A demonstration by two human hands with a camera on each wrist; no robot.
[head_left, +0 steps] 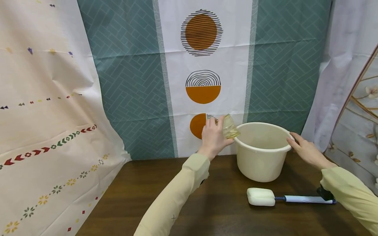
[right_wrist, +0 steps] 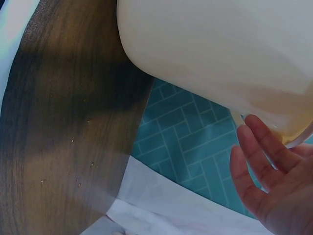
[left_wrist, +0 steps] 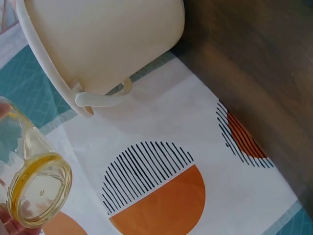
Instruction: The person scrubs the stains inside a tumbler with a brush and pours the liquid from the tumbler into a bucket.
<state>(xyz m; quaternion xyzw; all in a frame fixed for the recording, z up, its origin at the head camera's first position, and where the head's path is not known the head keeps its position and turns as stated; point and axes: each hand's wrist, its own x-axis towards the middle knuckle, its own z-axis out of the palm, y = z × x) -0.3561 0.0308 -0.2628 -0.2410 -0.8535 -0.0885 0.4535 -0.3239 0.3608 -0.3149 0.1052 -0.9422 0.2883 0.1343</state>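
Observation:
My left hand point(head_left: 213, 136) grips a clear yellow-tinted glass point(head_left: 229, 127) held tilted beside the left rim of a cream plastic bucket point(head_left: 260, 164). In the left wrist view the thick round base of the glass point(left_wrist: 45, 188) faces the camera, and only bits of the fingers show. The bucket stands upright, with a small side handle point(left_wrist: 105, 99) below its rim. My right hand point(head_left: 308, 152) holds the bucket's right rim. Its fingers point(right_wrist: 266, 147) lie against the outer side in the right wrist view; the thumb is hidden there.
A white sponge brush point(head_left: 261, 197) with a blue and white handle lies in front of the bucket, partly under the right forearm. Water drops dot the brown table point(right_wrist: 73, 161). Patterned cloths point(head_left: 127, 82) hang behind and at both sides.

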